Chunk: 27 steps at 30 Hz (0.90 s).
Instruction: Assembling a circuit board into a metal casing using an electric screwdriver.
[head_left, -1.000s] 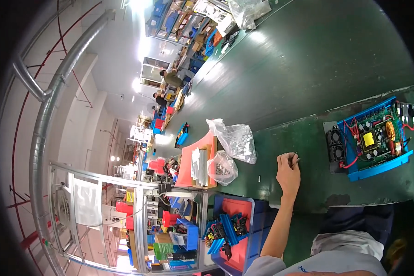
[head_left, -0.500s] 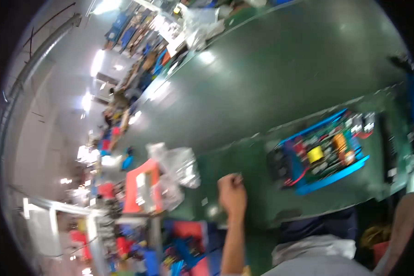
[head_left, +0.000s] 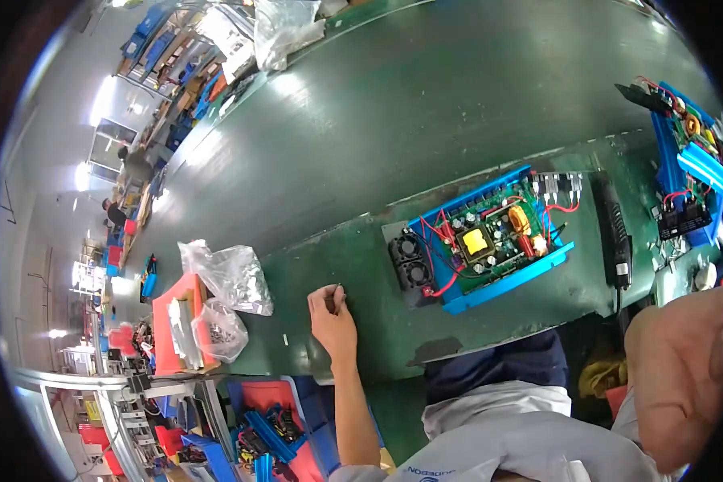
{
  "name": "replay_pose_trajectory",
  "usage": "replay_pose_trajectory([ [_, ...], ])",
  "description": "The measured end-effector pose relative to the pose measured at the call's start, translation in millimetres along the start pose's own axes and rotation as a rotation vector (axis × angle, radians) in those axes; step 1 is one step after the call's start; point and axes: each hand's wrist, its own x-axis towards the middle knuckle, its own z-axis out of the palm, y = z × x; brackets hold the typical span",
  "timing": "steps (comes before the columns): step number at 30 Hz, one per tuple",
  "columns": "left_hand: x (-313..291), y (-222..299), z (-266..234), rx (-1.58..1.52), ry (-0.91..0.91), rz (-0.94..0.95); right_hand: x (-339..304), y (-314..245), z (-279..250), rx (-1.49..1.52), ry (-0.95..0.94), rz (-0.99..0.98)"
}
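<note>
My left hand (head_left: pixel 333 324) is closed in a pinch above the green bench mat, left of the blue-cased unit. A tiny dark bit shows at its fingertips, too small to name. My right arm and part of the hand (head_left: pixel 687 361) loom large at the lower right edge; the fingers cannot be made out. An open blue metal housing (head_left: pixel 506 281) lies on the mat, holding a circuit board (head_left: pixel 502 233) with a yellow transformer (head_left: pixel 475 240) and red wires. Two black fans (head_left: pixel 411 261) sit at its left end, and a row of silver-tabbed parts (head_left: pixel 557 185) at its upper right.
A black bar-shaped tool with a cord (head_left: pixel 618 245) lies right of the housing. Beyond it are more blue housings (head_left: pixel 703 165) with boards. At left, an orange-red bin (head_left: pixel 165 333) stands beside clear plastic bags (head_left: pixel 237 277). Below the bench edge is a crate (head_left: pixel 313 426) of parts.
The view has swung, shifting the bench items left and sharpening the picture. My right arm has come further into view, nearer and larger. My left hand stays pinched.
</note>
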Motion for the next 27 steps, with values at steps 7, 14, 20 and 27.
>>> replay_pose_trajectory([
  [7,-47,24,-17,-0.259,0.071,-0.102,260,-118,344,0.056,-0.232,0.086],
  [14,-76,111,3,-0.722,-0.380,0.242,198,-117,387,0.282,-0.369,0.627],
  [20,-84,113,28,-0.806,-0.499,0.358,180,-104,361,0.215,-0.335,0.736],
  [27,-65,92,12,-0.771,-0.601,-0.247,161,-99,358,0.345,-0.305,1.045],
])
